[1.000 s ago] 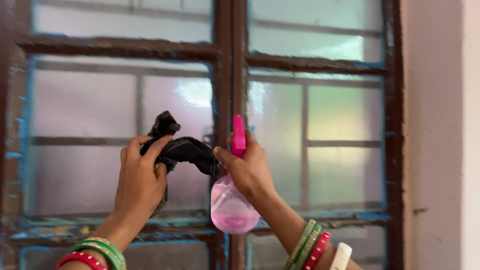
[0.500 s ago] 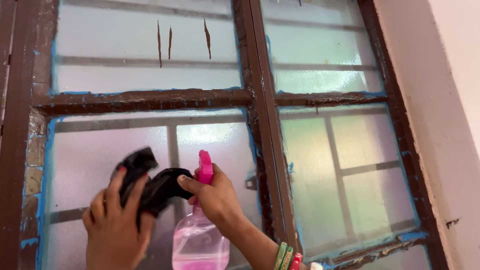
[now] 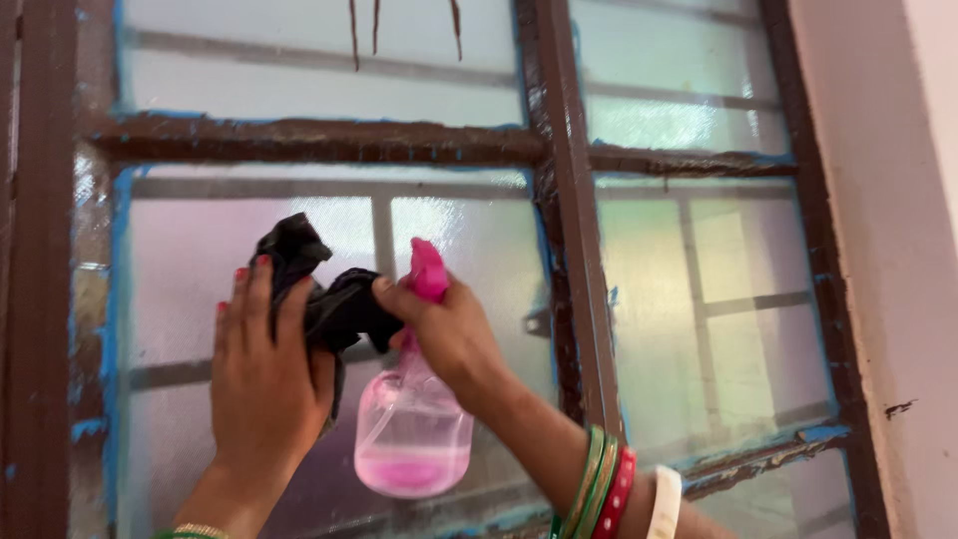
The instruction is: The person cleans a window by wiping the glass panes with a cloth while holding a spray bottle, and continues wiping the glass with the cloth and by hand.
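Gripping spray bottle (image 3: 414,424), black cloth (image 3: 319,299) under left fingers (image 3: 261,299)

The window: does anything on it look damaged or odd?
Yes. The brown window frame has rough, flaking paint with blue smears along the pane edges, and three thin brown streaks run down the frosted upper pane.

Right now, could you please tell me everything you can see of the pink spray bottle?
The spray bottle has a clear, rounded plastic body and a bright pink spray head at the top. A shallow layer of pink liquid sits at the bottom; the rest looks empty. It hangs roughly upright, tilted slightly, in front of the frosted window pane. The right hand grips its neck and head from the right. The dark cloth held by the left hand lies just beside the head; whether they touch is unclear.
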